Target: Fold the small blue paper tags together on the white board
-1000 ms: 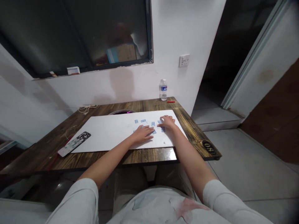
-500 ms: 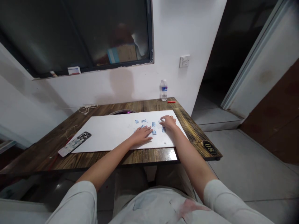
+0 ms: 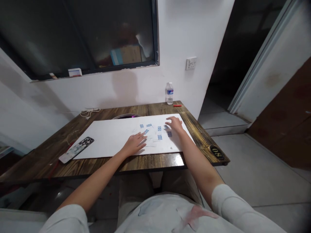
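Several small blue-and-white rectangular pieces, such as a patterned piece (image 3: 159,128), lie scattered on a white board (image 3: 107,139). My left hand (image 3: 133,143) rests low over the board with its fingers spread, holding nothing. Its fingertips are close to a tilted blue piece (image 3: 146,131). At the right side of the board, my right hand (image 3: 175,124) is bent with thumb and fingers apart. Just below its fingertips lies another blue piece (image 3: 166,127), and a further blue piece (image 3: 169,134) sits beside the wrist. Whether the right fingertips touch the board is too small to tell.
The board lies on a dark wooden table (image 3: 150,161). A phone (image 3: 77,149) overlaps its left edge. A plastic bottle (image 3: 169,94) and a red pen (image 3: 177,105) are at the back right. A white cable (image 3: 89,112) and a round dark object (image 3: 126,116) lie along the back.
My left hand has slid left, uncovering pieces in the middle. My right hand's fingers have lifted and opened off the piece at the upper right, which now shows on the board.
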Tool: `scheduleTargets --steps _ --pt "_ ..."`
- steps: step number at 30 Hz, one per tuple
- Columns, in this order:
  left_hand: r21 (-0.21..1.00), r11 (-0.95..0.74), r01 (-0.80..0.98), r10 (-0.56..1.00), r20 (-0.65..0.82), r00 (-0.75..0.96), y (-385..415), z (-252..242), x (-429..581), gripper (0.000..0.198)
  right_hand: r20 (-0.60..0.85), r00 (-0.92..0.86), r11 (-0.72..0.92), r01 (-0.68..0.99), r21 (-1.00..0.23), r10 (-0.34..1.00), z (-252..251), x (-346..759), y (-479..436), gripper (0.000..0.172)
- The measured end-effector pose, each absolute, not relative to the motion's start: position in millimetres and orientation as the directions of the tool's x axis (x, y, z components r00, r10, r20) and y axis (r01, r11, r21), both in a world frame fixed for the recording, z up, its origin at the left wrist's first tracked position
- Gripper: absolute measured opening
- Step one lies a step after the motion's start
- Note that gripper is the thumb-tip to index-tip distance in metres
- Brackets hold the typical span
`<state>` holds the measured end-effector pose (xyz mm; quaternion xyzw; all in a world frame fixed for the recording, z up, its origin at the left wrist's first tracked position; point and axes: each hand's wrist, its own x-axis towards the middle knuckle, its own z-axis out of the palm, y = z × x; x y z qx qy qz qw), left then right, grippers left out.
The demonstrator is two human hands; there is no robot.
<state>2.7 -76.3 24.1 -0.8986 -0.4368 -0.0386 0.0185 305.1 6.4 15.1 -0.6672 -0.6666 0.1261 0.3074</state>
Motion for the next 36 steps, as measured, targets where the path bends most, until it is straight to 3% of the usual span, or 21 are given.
scheduleTargets --steps 9,16,20,24,36 --pt "0.031 -0.570 0.821 0.822 0.006 0.570 -100 20 -24 0.058 0.319 -0.092 0.278 0.744 -0.608 0.943 48 292 -14 0.026" --pt "0.066 -0.566 0.822 0.823 0.108 0.558 -101 22 -10 0.055 0.262 -0.398 0.476 0.751 -0.457 0.879 37 289 -62 0.038" --pt "0.078 -0.613 0.786 0.790 0.085 0.608 -101 17 12 0.058 0.227 -0.518 0.565 0.748 -0.347 0.825 15 276 -90 0.047" --pt "0.074 -0.617 0.784 0.787 0.058 0.614 -103 10 24 0.061 0.187 -0.540 0.571 0.772 -0.278 0.821 -1 268 -105 0.056" --pt "0.025 -0.570 0.821 0.811 0.171 0.559 -108 8 22 0.049 0.180 -0.486 0.518 0.808 -0.279 0.855 -12 275 -110 0.059"
